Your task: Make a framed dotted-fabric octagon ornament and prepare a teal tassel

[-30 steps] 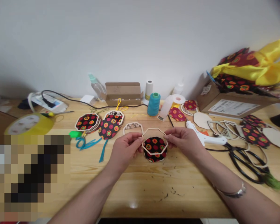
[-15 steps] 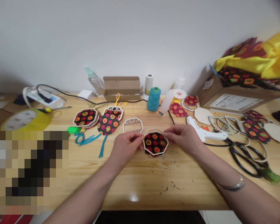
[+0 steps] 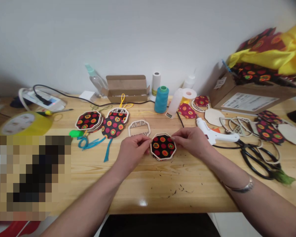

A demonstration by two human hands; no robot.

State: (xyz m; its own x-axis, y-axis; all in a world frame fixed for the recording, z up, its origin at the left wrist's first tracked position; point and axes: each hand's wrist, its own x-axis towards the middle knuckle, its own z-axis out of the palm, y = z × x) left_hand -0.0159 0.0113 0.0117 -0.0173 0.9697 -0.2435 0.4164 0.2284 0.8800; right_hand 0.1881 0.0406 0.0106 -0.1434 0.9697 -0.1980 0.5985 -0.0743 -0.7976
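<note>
An octagonal wooden frame (image 3: pixel 163 159) lies over black fabric printed with red and orange flowers (image 3: pixel 163 146), low over the table or on it. My left hand (image 3: pixel 135 149) pinches the frame's left edge between thumb and fingers. At the upper right edge, my right hand (image 3: pixel 190 141) holds the same frame in a pinch. Just behind my left hand lies a pale lattice frame (image 3: pixel 139 127). A flowered piece with a teal tassel (image 3: pixel 113 125) rests farther left, beside a stack of fabric-covered frames (image 3: pixel 88 121).
On the right are a white glue gun (image 3: pixel 208 131), black-handled scissors (image 3: pixel 255 159) and a cardboard box (image 3: pixel 251 95) of fabric. A teal thread spool (image 3: pixel 161 99) and an opened small box (image 3: pixel 127 92) stand at the back. Yellow tape (image 3: pixel 40 123) sits left.
The octagonal frame has shifted and now lines up with the fabric, whose lower edge stuck out below it before. Both hands keep their pinch. The camera view has moved slightly.
</note>
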